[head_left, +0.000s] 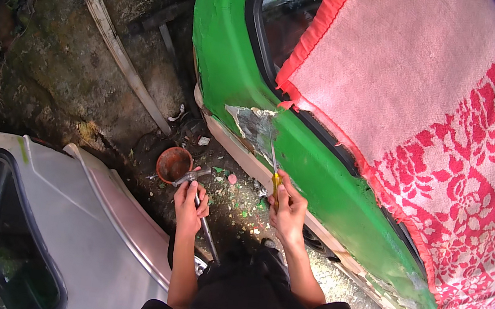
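A yellow-handled screwdriver [273,167] is gripped in the right hand [288,213], fingers curled tight round the handle, so its blade is angled up onto the scraped bare patch [253,124] of the green car door [319,182]. A hammer [197,201] is clasped at the ready in the left hand [190,206], head raised near a rusty bowl [173,163].

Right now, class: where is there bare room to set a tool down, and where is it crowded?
Bare room: the silver car panel beside the left hand, though it slopes. Crowded: the ground between both hands, littered with paint flakes, beside the rusty bowl. The right hand works a screwdriver against the green car.
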{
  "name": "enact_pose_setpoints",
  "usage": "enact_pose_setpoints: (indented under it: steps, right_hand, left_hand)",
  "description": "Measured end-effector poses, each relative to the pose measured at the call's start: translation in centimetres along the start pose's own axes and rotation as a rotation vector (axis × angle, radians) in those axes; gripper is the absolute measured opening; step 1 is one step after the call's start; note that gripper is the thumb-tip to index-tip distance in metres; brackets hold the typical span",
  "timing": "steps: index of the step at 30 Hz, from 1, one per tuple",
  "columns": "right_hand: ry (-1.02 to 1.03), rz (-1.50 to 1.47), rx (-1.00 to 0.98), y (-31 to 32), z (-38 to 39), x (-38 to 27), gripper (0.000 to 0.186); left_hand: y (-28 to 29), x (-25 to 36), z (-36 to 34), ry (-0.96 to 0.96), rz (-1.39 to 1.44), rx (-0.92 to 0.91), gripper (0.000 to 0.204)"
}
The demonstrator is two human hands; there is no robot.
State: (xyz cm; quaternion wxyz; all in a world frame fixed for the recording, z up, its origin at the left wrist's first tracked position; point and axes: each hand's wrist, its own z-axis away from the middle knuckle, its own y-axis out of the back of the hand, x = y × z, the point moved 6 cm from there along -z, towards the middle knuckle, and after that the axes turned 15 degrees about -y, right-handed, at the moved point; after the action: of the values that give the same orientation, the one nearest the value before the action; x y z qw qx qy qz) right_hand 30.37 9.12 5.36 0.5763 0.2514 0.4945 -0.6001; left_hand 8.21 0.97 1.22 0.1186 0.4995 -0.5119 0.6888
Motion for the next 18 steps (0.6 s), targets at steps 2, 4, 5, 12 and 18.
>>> enact_pose_setpoints:
  steps: [2, 4, 5, 12, 18]
  right_hand:
    - [0.002, 0.080, 0.013, -0.5, -1.0, -0.1, 0.039]
    - [-0.039, 0.091, -0.004, -2.5, -3.2, 0.0, 0.039]
    - [0.008, 0.118, 0.014, -2.3, -3.4, 0.5, 0.039]
    - [0.074, 0.133, 0.054, -0.4, -0.4, -0.5, 0.037]
    - [0.059, 0.048, 0.044, 0.2, -0.4, 0.5, 0.038]
  left_hand:
    - [-0.2, -0.1, -0.1, 0.005, -0.007, -0.004, 0.036]
    - [-0.2, -0.3, -0.2, 0.010, -0.010, 0.003, 0.035]
    - [-0.2, -0.4, -0.2, 0.011, -0.009, 0.009, 0.036]
    - [-0.3, 0.2, -0.1, 0.009, -0.036, 0.027, 0.037]
    - [-0.8, -0.2, 0.2, 0.035, -0.030, 0.023, 0.038]
